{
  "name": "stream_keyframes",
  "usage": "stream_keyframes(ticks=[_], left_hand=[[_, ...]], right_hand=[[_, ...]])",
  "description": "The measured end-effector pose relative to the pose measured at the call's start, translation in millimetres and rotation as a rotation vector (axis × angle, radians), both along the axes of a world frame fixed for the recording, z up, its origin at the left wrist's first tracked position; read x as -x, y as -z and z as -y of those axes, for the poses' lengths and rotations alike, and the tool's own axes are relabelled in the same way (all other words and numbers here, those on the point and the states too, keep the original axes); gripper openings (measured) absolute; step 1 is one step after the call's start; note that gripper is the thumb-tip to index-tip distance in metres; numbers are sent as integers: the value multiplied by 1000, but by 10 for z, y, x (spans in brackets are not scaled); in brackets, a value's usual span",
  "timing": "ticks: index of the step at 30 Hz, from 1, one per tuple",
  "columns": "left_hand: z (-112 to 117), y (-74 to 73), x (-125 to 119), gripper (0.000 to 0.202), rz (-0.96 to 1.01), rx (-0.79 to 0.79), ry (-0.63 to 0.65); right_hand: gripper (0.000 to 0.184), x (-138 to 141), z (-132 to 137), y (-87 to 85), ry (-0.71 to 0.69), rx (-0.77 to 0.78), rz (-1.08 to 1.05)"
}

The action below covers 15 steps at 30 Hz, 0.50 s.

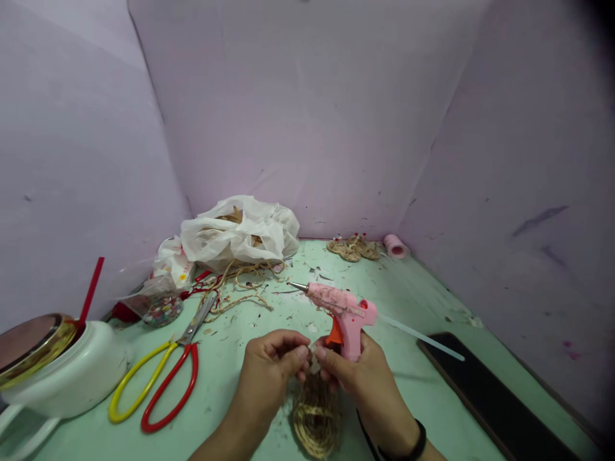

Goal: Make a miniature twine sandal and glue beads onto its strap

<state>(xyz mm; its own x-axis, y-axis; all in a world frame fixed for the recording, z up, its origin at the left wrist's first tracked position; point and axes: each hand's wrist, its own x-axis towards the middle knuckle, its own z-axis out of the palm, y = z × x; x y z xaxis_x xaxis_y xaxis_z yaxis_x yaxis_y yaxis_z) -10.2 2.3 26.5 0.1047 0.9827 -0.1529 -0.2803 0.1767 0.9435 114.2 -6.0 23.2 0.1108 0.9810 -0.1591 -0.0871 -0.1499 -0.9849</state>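
My right hand point(359, 371) grips the handle of a pink hot glue gun point(336, 307), whose metal nozzle points to the left and whose clear glue stick juts out to the right. Its thumb and forefinger also pinch at a coiled jute-twine piece point(314, 419) lying on the green table below my hands. My left hand point(271, 371) is closed, its fingertips pinching the top of the same twine coil right against my right fingertips. A dark band sits on my right wrist.
Scissors point(161, 378) with yellow and red handles lie to the left. A white pot with a gold lid point(52, 365) stands far left. A white plastic bag point(240, 234), loose twine, a bead bag point(161, 307), finished twine pieces point(353, 248), a pink spool point(394, 246) and a black slab point(490, 397) surround the work spot.
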Motion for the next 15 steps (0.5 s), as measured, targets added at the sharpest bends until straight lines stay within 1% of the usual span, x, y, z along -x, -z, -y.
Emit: stream_keyframes(ticks=[2,4,9,12,15], left_hand=[[4,-23,5,15,-66,-36,-32],[10,-19,6,16,-78,-20,-26],[0,42,15,20,57,119,41],[-13,41,34,20,82,139,63],[-9,27,43,17,56,139,77]], right_hand=[[27,3,1,3,4,0,-3],[26,8,6,-4,12,10,20],[24,4,16,-31,1,-3,105],[21,-1,25,-43,-4,-22,165],[18,1,34,-56,-33,-48,182]])
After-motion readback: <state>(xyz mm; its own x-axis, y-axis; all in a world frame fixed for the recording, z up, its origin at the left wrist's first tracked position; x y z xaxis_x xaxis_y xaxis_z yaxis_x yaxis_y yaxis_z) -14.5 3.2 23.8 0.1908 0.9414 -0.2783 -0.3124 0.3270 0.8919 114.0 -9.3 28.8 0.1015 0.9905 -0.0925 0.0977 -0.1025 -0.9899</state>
